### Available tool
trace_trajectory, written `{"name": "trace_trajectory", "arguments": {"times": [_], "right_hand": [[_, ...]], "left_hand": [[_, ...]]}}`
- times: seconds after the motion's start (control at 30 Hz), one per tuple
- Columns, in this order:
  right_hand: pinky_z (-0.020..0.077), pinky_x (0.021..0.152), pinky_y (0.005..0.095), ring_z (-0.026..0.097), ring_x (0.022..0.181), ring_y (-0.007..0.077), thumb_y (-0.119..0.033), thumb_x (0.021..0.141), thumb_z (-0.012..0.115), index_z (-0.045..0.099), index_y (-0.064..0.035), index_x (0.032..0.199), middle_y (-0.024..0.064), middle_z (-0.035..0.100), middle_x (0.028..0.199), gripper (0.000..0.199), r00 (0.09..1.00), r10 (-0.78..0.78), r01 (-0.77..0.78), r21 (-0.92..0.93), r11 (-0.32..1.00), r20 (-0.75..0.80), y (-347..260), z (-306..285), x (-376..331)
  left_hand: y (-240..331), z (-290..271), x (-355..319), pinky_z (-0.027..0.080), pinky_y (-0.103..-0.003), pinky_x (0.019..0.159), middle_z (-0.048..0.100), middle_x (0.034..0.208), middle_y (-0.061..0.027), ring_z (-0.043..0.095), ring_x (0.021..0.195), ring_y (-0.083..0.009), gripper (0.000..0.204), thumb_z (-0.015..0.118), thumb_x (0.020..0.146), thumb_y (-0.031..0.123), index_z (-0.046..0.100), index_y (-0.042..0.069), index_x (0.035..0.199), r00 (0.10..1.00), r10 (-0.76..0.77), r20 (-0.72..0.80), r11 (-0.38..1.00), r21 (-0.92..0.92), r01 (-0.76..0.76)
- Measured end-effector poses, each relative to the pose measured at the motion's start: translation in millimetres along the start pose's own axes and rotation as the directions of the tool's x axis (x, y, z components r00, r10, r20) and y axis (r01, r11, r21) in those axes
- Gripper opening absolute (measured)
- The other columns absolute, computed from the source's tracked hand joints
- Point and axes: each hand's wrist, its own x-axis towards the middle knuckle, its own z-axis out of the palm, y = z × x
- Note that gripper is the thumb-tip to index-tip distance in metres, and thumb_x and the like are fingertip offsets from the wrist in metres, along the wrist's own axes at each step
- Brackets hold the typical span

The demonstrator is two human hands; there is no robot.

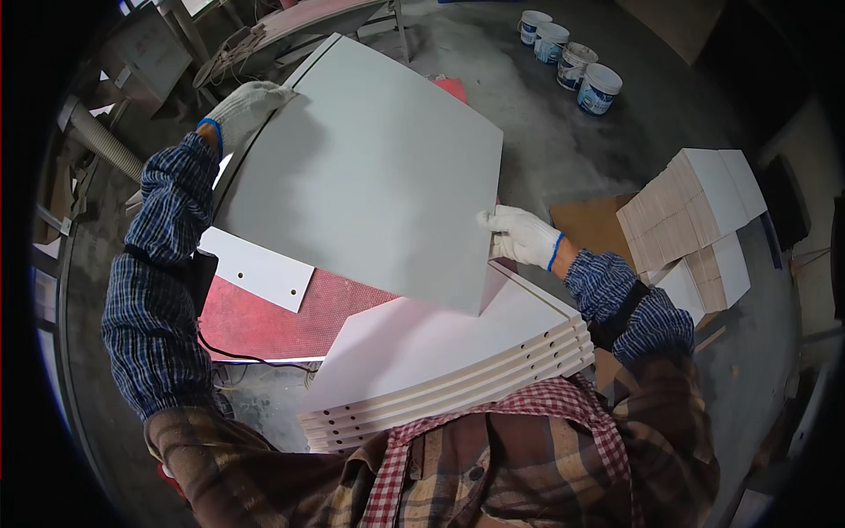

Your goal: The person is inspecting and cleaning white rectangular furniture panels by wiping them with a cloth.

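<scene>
A large white panel (378, 167) with a dark groove along its left edge is held tilted up in front of me. My left hand (251, 110), in a white knit glove with a blue cuff, grips its upper left edge. At the lower right edge, my gloved right hand (521, 234) pinches the panel, thumb side against its face. Close to my body lies a stack of white boards (422, 348) with small dark holes along the near edges. Another white board (255, 268) with two holes shows below the panel, on a red textured surface (264, 317).
Several paint-type buckets (600, 88) stand in a row at the far right. Stacked panels (691, 198) sit on the floor to my right beside brown cardboard (590, 224). A dark cable (255, 356) crosses the near left. At the far left runs a ribbed hose (104, 141).
</scene>
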Motion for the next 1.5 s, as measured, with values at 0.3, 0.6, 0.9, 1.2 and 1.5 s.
{"name": "trace_trajectory", "arguments": {"times": [0.3,0.6,0.9,1.2,1.5], "right_hand": [[0.0604,0.089,0.0455,0.072,0.101,0.0295,-0.033,0.1,0.061,0.057,0.0033,0.127,0.0204,0.068,0.117,0.045,0.971,0.231,-0.213,-0.655,0.725,-0.06,-6,45,26],[0.0398,0.115,0.0442,0.047,0.139,0.0328,-0.031,0.087,0.077,0.051,-0.0116,0.143,0.0133,0.048,0.15,0.065,0.277,-0.735,0.112,-0.781,-0.615,0.619,-164,131,9],[0.0413,0.116,0.0447,0.049,0.139,0.0301,-0.037,0.088,0.072,0.048,-0.0154,0.149,0.0099,0.05,0.151,0.069,0.726,-0.638,-0.067,-0.897,-0.436,0.256,-169,100,23],[0.0499,0.105,0.0448,0.06,0.125,0.0287,-0.04,0.09,0.069,0.06,-0.0156,0.137,0.0079,0.063,0.13,0.053,0.912,-0.405,-0.171,-0.839,-0.517,0.063,-173,103,22],[0.0503,0.098,0.0461,0.066,0.115,0.0306,-0.042,0.092,0.069,0.063,-0.0147,0.131,0.0129,0.071,0.119,0.048,0.894,-0.443,-0.074,-0.951,-0.301,0.071,-169,79,9]], "left_hand": [[77,-23,-9,0.049,-0.031,0.078,0.063,0.083,-0.001,0.058,0.079,-0.0131,0.035,0.057,0.103,0.033,0.069,0.001,0.105,0.982,0.165,-0.09,0.932,0.34,-0.125],[172,24,1,0.056,-0.043,0.084,0.073,0.1,-0.0124,0.07,0.091,-0.032,0.029,0.058,0.099,0.033,0.071,0.013,0.117,0.998,-0.064,-0.003,0.727,0.685,0.049],[148,55,-2,0.057,-0.041,0.085,0.076,0.1,-0.0111,0.073,0.094,-0.03,0.03,0.061,0.098,0.031,0.073,0.013,0.118,0.995,-0.033,0.089,0.824,0.566,-0.023],[135,91,-3,0.057,-0.038,0.089,0.077,0.107,-0.0092,0.073,0.098,-0.0284,0.032,0.064,0.097,0.03,0.075,0.017,0.124,0.979,0.152,0.137,0.899,0.392,-0.194],[148,92,5,0.058,-0.039,0.087,0.077,0.105,-0.0097,0.074,0.098,-0.0285,0.03,0.06,0.099,0.024,0.072,0.008,0.122,0.978,0.138,0.157,0.865,0.461,-0.197]]}}
